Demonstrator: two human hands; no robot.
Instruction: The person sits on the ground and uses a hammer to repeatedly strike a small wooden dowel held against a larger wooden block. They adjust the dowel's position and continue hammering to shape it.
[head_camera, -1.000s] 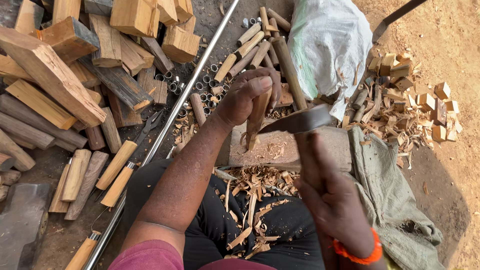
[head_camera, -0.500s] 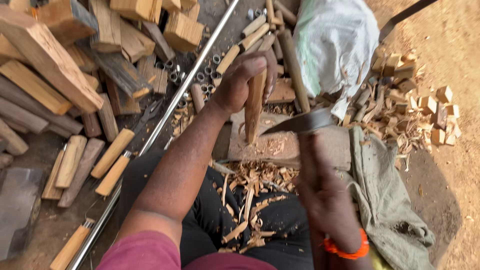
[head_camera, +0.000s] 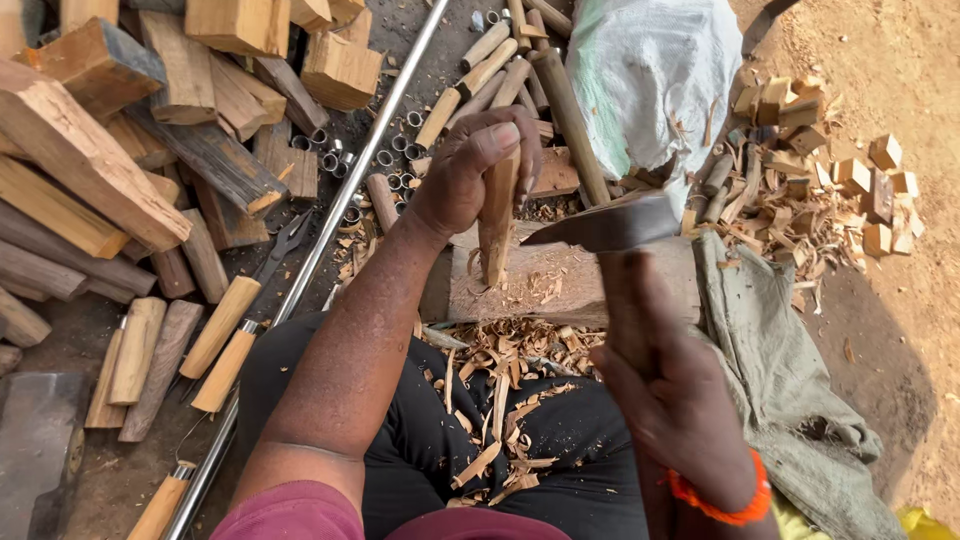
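Nearest the camera, on the lap of the black trousers (head_camera: 420, 440), lie pale curled wood shavings (head_camera: 500, 400). Just right of them the right hand (head_camera: 680, 410), an orange band (head_camera: 715, 505) on its wrist, has its grip closed around the dark wooden handle (head_camera: 625, 300) of a flat grey metal blade (head_camera: 605, 228). The blade lies level above that grip, its pointed tip aimed left and close beside the stick; whether edge and wood touch I cannot tell.

Left of the blade tip, the left hand (head_camera: 465, 180) has its grip clamped on the top of a short, pale, half-carved wooden stick (head_camera: 495, 225), thumb over the upper end. The stick stands nearly upright, its lower end resting on a flat, scarred wooden chopping block (head_camera: 570, 285).

Left of the left grip a long thin metal rod (head_camera: 340, 210) runs diagonally, with finished pale handles (head_camera: 225, 335) beside it and small metal rings (head_camera: 335, 155) scattered by it. Beyond lie rough split timber blocks (head_camera: 110, 170). Beyond both grips rest rounded sticks (head_camera: 480, 75) and a white woven sack (head_camera: 650, 75); far right of the right grip, small offcuts (head_camera: 840, 190) on sandy ground (head_camera: 900, 350).
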